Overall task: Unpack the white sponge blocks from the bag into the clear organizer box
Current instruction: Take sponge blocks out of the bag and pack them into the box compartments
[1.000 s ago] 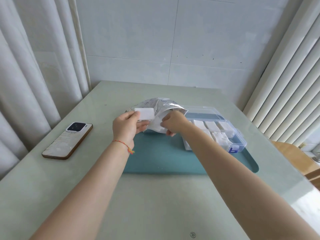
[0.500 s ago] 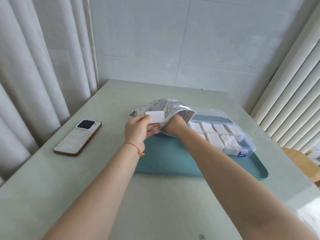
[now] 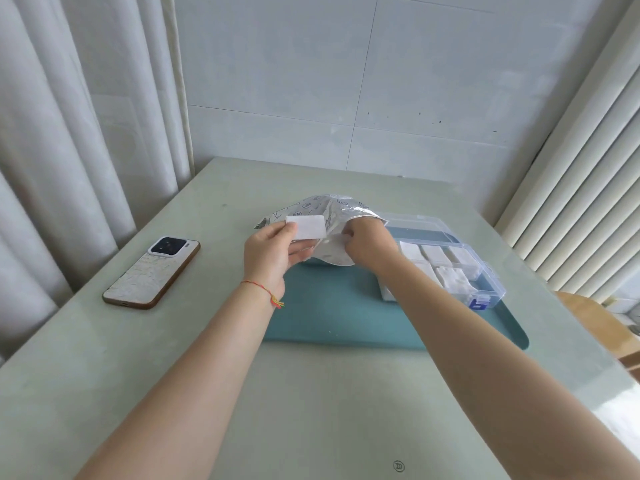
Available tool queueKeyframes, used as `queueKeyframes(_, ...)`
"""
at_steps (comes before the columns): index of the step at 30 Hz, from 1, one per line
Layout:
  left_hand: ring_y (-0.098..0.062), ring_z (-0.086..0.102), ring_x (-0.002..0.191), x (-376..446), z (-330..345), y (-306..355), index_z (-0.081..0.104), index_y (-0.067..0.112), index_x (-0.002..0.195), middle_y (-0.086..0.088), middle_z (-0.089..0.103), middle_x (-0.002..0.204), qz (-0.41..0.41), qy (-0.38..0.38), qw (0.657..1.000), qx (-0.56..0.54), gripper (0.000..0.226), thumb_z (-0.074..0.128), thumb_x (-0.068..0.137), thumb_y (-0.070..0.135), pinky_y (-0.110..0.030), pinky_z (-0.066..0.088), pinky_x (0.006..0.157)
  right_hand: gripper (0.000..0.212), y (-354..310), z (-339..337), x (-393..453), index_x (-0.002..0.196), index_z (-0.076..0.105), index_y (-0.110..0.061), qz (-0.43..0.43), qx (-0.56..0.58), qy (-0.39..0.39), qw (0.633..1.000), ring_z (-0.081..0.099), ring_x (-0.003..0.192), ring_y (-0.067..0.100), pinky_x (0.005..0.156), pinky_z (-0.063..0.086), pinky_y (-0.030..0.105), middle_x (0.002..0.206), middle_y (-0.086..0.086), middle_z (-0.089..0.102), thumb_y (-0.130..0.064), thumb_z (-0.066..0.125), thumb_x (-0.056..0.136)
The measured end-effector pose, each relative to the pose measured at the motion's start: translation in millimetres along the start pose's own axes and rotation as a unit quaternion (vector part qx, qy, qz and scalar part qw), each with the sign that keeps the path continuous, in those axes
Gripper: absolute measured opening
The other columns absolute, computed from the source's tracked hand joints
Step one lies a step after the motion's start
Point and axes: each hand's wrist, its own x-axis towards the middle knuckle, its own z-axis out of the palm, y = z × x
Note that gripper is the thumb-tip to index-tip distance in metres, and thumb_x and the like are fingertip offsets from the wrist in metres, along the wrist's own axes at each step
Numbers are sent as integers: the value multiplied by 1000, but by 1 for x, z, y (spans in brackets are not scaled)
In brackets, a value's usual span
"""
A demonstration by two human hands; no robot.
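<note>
1. Mid-unpacking, judging by the layout: several compartments of the clear organizer box [image 3: 450, 268] already hold white sponge blocks [image 3: 453, 276], with more apparently to come out of the bag [image 3: 332, 216].
2. Left hand [image 3: 273, 252] at about 10 o'clock from the middle of the teal tray [image 3: 332, 306], thumb and fingers pinching one white sponge block [image 3: 306, 227] by its near left corner, holding it up in front of the bag.
3. Right hand [image 3: 367, 245] just to the 3 o'clock side of the left one, fingers curled at the bag's mouth and gripping its lower film edge; cannot tell whether another block sits under those fingers.
4. Bag silvery and printed, crumpled, raised off the tray between both hands, mouth turned toward the right hand.
5. Organizer box at 3 o'clock of the hands, lid open, resting on the right part of the tray, blue latch [image 3: 479, 302] on its near wall.
6. Next move, as a guess: carry the held block across toward 3 o'clock, past the right forearm, and set it flat into a free compartment; or pass it to the right hand, closer to the box.
7. Calls for a light pinch to avoid crushing the soft block, and for lining up its long side with the compartment walls.
8. Phone [image 3: 152, 271] at 9 o'clock on the table [image 3: 104, 375], well apart from the work.
</note>
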Motion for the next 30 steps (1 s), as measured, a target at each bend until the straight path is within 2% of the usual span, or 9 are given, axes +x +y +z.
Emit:
queueKeyframes(2,-27,74,71,0,2,-1,64,7,91,-15,71,89,11,-3,1000,11,10,56,96,4,-27,58,62,23,11,-12,-9,94,65,-16,-7,16,15,1000,48,80,25,61,36,26,87,-1,52,-5,46,88)
queueKeyframes(4,-30,74,74,1,5,-2,63,6,88,-18,71,92,18,-1,999,30,12,55,96,3,-30,59,67,15,23,-25,-18,75,58,-7,-10,60,27,998,41,68,23,55,30,28,72,2,46,-8,50,88)
queueKeyframes(7,-29,73,73,0,11,-1,60,6,80,-17,70,92,20,9,998,57,16,52,94,2,-34,60,76,18,42,-46,-31,79,62,1,16,210,5,978,32,48,17,50,29,25,57,2,41,-13,60,90)
queueKeyframes(9,-26,73,71,-4,18,2,57,7,78,-13,69,90,27,7,997,69,18,50,93,1,-34,61,77,12,51,-59,-42,85,66,-1,22,329,-28,944,29,40,13,46,27,22,48,-2,38,-12,65,90)
queueKeyframes(12,-22,72,74,-11,33,2,61,7,86,-9,67,94,43,-10,996,83,17,47,92,-1,-29,60,70,5,61,-65,-52,90,63,-4,-8,498,-86,863,28,42,10,43,25,21,51,-5,43,-9,65,91)
queueKeyframes(17,-22,67,83,-19,50,-10,68,4,98,-12,66,101,29,-43,994,96,23,47,92,-4,-26,58,65,18,66,-62,-65,78,56,-14,-45,583,-144,799,24,43,10,50,15,26,54,-5,38,-7,57,95)
queueKeyframes(23,-28,67,89,-27,47,-20,63,-7,115,-20,68,102,-94,-144,985,23,28,43,96,-4,-30,61,70,25,66,-53,-71,71,61,-14,-34,568,-129,812,21,42,11,50,14,27,50,-2,33,-6,58,94)
queueKeyframes(27,-25,70,92,-30,43,-19,66,-4,113,-18,72,104,-115,-173,978,-23,33,37,97,-2,-29,60,72,23,58,-44,-75,69,59,-12,7,540,-68,839,24,42,12,44,21,22,48,-3,34,-9,67,90)
queueKeyframes(30,-33,68,102,-30,41,-19,65,-4,115,-21,70,111,-123,-174,977,-34,32,40,98,5,-34,60,79,15,50,-41,-79,77,62,-10,19,492,-20,870,29,39,12,42,27,20,45,-7,40,-15,70,89)
